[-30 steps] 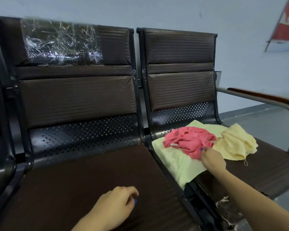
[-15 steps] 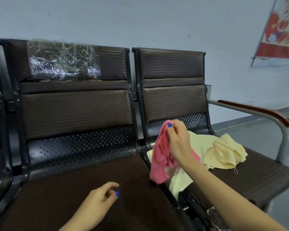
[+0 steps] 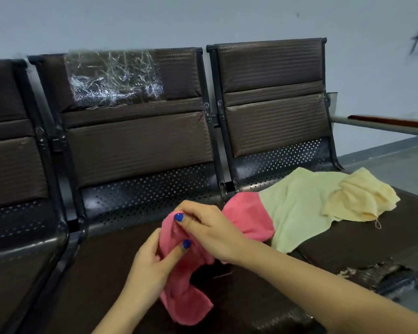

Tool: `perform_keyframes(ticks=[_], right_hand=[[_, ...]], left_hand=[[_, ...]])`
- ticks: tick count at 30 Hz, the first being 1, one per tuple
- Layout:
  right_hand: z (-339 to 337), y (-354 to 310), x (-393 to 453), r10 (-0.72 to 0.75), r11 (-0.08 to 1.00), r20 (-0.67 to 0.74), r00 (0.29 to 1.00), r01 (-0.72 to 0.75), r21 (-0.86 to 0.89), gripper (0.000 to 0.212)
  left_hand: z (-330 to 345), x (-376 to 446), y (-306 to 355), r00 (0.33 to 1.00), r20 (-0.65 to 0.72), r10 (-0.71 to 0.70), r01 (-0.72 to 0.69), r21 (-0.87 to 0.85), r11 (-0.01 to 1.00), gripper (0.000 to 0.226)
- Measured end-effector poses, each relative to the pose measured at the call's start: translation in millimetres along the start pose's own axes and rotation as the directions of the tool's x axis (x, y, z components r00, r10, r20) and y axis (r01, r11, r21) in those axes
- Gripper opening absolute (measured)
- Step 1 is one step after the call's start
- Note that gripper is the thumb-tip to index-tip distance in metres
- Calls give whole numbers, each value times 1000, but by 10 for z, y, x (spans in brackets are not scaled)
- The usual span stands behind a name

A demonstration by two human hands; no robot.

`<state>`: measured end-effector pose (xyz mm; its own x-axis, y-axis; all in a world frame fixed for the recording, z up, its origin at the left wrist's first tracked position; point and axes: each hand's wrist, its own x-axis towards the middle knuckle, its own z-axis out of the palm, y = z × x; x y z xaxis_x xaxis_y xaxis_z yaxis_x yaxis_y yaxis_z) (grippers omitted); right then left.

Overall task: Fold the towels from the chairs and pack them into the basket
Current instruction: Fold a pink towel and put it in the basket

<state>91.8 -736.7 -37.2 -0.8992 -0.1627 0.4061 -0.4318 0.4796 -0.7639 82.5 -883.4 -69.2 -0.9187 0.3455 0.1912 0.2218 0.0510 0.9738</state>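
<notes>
Both hands hold a crumpled pink terry towel (image 3: pixel 186 302) over the middle brown padded seat (image 3: pixel 58 285) of a row of dark metal-framed chairs; the left hand (image 3: pixel 150 266) grips the cloth from below, its fingers curled round a bunched fold and its thumb, with a blue-painted nail, pressed on top of the fabric; the right hand (image 3: pixel 210 230) pinches the upper edge of the same towel between thumb and fingers, a second blue nail showing at the top of the fold; the two hands lie just beside each other, touching through the cloth. One end of the pink towel hangs down in front of the left wrist toward the seat, and the other end trails to the right behind the right hand, across the gap between the seats, where it overlaps the near edge of a pale green rectangular towel (image 3: pixel 297 213); that green towel lies spread flat on the right-hand brown seat (image 3: pixel 384 242), one corner hanging over the seat's front-left edge. A pale yellow crumpled towel (image 3: pixel 360 198) rests on the far right part of the green one and on the seat, a loose thread dangling at its near corner. A sheet of clear crinkled plastic film (image 3: pixel 114 78) covers the top of the middle chair's backrest; a metal armrest with a brown wooden top (image 3: pixel 391 122) runs off to the right; the right seat's front edge is torn and frayed (image 3: pixel 372 273); behind the chairs stands a pale grey wall (image 3: pixel 203 18).
</notes>
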Motion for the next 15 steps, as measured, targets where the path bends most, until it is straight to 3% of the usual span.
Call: perform_keyframes(ticks=[4, 6, 9, 12, 15], right_hand=[[-113, 15, 82, 21, 994, -113, 993, -8, 111, 15], [-166, 41, 115, 38, 986, -168, 985, -10, 165, 15], [-242, 93, 149, 60, 971, -256, 965, 4, 241, 19], [-356, 168, 160, 166, 925, -340, 926, -26, 380, 23], [-453, 307, 138, 254, 907, -369, 894, -87, 412, 22]], left_hand=[[-99, 44, -87, 999, -47, -28, 33, 96, 995, 13], [-136, 92, -118, 998, -41, 36, -23, 290, 957, 8], [-280, 197, -233, 991, -78, 104, -47, 535, 844, 30], [-503, 323, -427, 973, -231, 28, 96, 509, 856, 44], [-645, 356, -514, 923, -384, -34, 171, 330, 929, 44]])
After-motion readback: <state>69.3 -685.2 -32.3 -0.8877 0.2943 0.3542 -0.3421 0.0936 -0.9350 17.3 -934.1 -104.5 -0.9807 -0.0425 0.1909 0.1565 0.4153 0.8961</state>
